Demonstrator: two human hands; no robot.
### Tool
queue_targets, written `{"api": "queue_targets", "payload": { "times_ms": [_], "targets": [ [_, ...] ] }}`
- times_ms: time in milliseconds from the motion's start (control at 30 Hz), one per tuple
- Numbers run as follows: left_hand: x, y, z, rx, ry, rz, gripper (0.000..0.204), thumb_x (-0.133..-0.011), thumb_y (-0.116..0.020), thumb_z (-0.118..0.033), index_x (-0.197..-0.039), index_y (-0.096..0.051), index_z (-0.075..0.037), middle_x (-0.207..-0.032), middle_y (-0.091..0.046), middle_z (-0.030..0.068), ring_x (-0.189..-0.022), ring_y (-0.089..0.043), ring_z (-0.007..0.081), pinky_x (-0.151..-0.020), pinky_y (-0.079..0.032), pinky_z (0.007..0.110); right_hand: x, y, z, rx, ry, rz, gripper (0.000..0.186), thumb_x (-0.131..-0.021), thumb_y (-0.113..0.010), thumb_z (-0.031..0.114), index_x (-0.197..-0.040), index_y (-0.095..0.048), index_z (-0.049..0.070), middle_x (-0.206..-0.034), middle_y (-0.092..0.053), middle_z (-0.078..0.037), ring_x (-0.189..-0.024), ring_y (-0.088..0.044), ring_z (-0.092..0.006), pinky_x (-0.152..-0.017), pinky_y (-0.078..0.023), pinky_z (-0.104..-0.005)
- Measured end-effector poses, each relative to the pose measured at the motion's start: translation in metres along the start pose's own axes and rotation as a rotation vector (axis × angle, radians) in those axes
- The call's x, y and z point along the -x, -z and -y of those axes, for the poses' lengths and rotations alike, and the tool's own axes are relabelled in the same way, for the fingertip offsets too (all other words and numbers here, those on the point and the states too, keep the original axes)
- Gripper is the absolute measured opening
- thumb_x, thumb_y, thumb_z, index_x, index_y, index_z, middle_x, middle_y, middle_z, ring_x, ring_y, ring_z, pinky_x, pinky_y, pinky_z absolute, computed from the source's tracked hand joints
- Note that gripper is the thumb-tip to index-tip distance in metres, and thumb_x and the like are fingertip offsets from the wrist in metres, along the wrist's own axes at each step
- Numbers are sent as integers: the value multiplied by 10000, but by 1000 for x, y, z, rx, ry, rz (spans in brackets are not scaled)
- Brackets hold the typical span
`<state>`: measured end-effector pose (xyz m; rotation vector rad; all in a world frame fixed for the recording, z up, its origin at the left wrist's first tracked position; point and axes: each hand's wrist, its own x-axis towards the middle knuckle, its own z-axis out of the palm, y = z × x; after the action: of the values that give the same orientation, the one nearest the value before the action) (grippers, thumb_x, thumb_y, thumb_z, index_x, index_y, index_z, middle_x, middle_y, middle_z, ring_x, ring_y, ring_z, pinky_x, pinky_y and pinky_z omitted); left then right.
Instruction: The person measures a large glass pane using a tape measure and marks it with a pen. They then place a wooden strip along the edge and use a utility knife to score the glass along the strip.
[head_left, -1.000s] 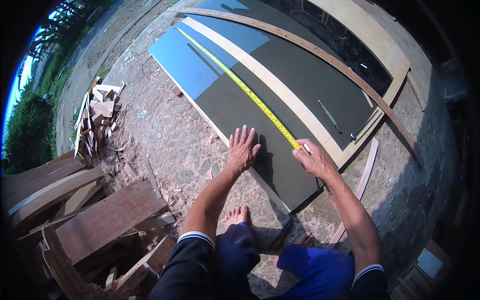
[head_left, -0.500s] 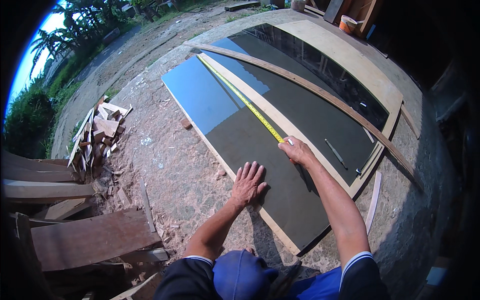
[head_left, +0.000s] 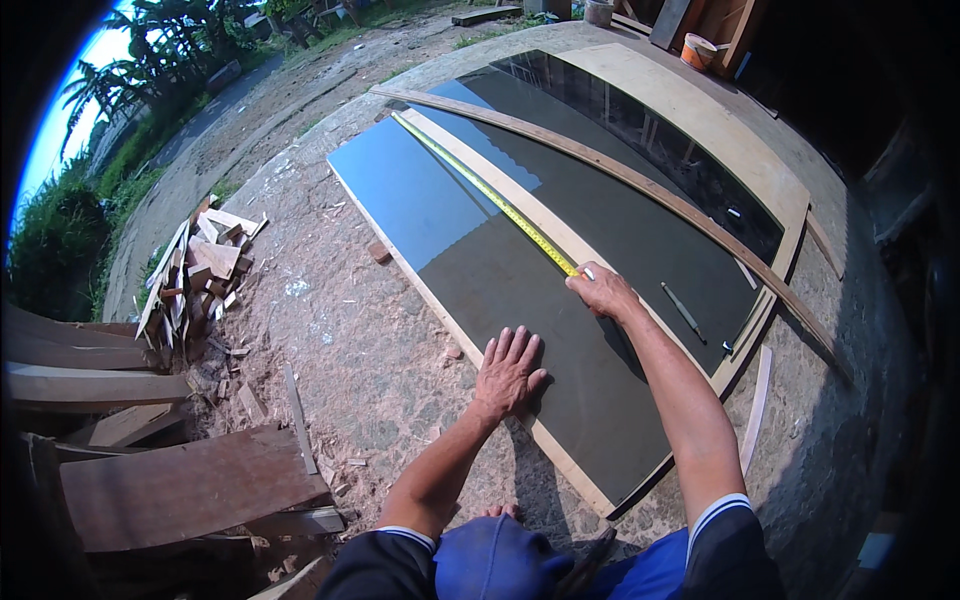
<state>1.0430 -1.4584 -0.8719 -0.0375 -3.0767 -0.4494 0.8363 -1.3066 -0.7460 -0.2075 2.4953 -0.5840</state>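
Observation:
My left hand (head_left: 508, 370) lies spread on the dark panel (head_left: 560, 420) near its pale wooden edge. My right hand (head_left: 602, 293) grips the end of a yellow tape measure (head_left: 520, 223), with a small white item among its fingers. The tape stretches to the panel's far end, alongside a pale wooden strip (head_left: 540, 205). A longer brown lath (head_left: 640, 182) crosses the dark sheet farther right, where a slim pen-like tool (head_left: 682, 310) and a small metal piece (head_left: 727, 346) lie.
Wood offcuts (head_left: 205, 265) are heaped at left, with boards (head_left: 190, 485) nearer me. A brick piece (head_left: 378, 252) lies by the panel's left edge. Curved strips (head_left: 755, 410) lie at right. A bucket (head_left: 698, 52) and leaning boards stand at back right.
The view has tilted up, showing more yard. My right hand has moved forward along the panel with the tape, whose extended length looks shorter. My left hand stays flat on the panel.

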Motion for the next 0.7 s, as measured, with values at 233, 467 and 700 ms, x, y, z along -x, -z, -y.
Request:
{"api": "queue_targets", "payload": {
  "times_ms": [233,467,700],
  "targets": [
    [-1,2,0,9,23,15,720,-1010,-426,-582,-1584,-332,-159,-1659,-271,142,-1541,-206,373,-1254,-137,525,17,-2,-15,-36,47,-16,696,-869,-571,566,-1459,-523,199,-1311,-662,-155,-1237,-614,-346,-1028,-473,-479],
    [-5,-8,3,-103,-12,35,715,-1035,-398,-559,-1614,-275,-157,-1679,-225,142,-1550,-168,377,-1252,-126,530,98,19,-148,118,151,-49,701,-861,-575,586,-1446,-531,203,-1266,-651,-199,-1178,-629,-377,-946,-516,-526],
    [-10,-7,-16,-260,70,78,678,-1043,-448,-462,-1606,-285,-122,-1678,-211,170,-1552,-156,392,-1248,-109,543,219,40,-299,119,2,-104,726,-835,-694,511,-1418,-473,140,-1251,-640,-196,-1158,-635,-373,-960,-512,-499]
  ]
}}
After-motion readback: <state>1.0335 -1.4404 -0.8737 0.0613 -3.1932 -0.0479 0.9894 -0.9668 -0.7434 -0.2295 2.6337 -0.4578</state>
